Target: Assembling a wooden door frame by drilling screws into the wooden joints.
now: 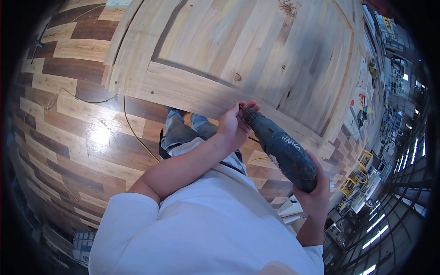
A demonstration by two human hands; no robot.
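Observation:
My right hand grips the rear of a dark blue power drill, which points up and to the left. At the drill's front end, my left hand has its fingers closed around the thin dark bit, just ahead of the chuck. Whether a screw sits at the tip is too small to tell. Beyond both hands lies a large pale wooden panel with a raised frame. My left fingertips are by its near rail, and small dark screw heads or holes show at the rail's left end.
Wood shavings lie on the panel's far part. A yellow cable runs over the patterned plank floor at the left. To the right are a bench with tools, yellow metal frames and workshop equipment.

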